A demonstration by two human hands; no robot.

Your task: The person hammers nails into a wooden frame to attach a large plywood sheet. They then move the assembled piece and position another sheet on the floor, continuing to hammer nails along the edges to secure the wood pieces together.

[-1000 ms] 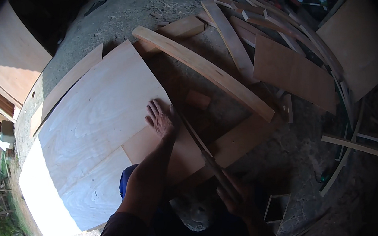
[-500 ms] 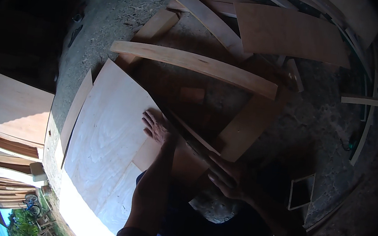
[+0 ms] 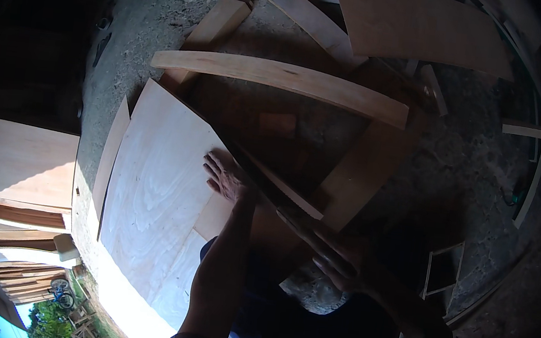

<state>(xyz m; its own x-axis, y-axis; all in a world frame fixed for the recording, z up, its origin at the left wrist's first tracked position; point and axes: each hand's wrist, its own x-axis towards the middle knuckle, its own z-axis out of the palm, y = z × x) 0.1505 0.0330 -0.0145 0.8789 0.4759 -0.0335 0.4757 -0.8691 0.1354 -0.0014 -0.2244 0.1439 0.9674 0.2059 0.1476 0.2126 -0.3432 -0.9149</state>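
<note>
A large pale plywood sheet (image 3: pixel 155 156) lies in front of me, sunlit at its lower left. My left hand (image 3: pixel 225 174) presses flat on it near its right edge, fingers spread. My right hand (image 3: pixel 337 253) is closed round the near end of a long, thin, dark tool that looks like a handsaw (image 3: pixel 268 185), its index finger stretched along it. The saw slants up and left along the sheet's edge, past my left hand. Deep shadow hides its teeth and handle. A narrow wood strip (image 3: pixel 291 193) runs just beyond the saw.
A thick board (image 3: pixel 280 80) lies crosswise beyond the sheet, over another timber (image 3: pixel 217 26). A wide board (image 3: pixel 367 170) lies at right. Several planks and a plywood panel (image 3: pixel 423 29) are at the far right. A small rectangular frame (image 3: pixel 443 272) stands right of my arm.
My right hand has shifted slightly right, with its index finger reaching further along the saw. My left hand stays on the sheet. The view has tilted a little, so the far boards sit higher.
</note>
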